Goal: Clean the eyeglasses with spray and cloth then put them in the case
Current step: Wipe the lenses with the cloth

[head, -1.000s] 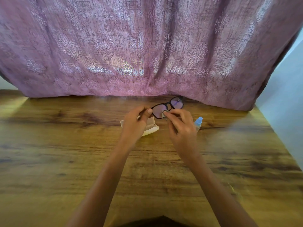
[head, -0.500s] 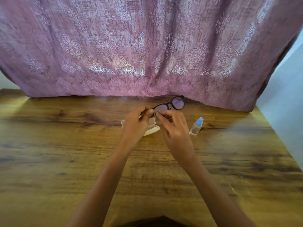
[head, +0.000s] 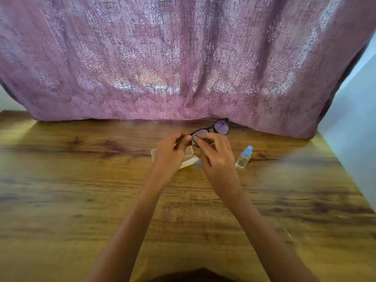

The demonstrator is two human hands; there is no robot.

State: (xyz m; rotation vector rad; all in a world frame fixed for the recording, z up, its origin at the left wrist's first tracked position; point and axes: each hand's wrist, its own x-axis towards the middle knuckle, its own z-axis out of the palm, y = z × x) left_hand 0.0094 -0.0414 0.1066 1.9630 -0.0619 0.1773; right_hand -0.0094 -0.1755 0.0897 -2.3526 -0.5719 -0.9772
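Note:
Black-framed eyeglasses (head: 220,127) are held above the table near the curtain. My left hand (head: 171,153) grips their left end by the temple. My right hand (head: 216,157) pinches the left lens between thumb and fingers. The right lens sticks out free beyond the fingers. A small blurred bluish thing (head: 198,165) shows under my right hand; I cannot tell whether it is the cloth. The open white case (head: 190,160) lies on the table below my hands, mostly covered by them. The clear spray bottle (head: 243,158) with a blue top lies tilted to the right of my right hand.
The wooden table (head: 81,190) runs wide on both sides. A purple patterned curtain (head: 183,58) hangs along its far edge, just behind the glasses. A pale wall (head: 358,129) closes off the right side.
My right hand has slid left along the glasses onto the left lens, uncovering the spray bottle. My left hand has kept its hold.

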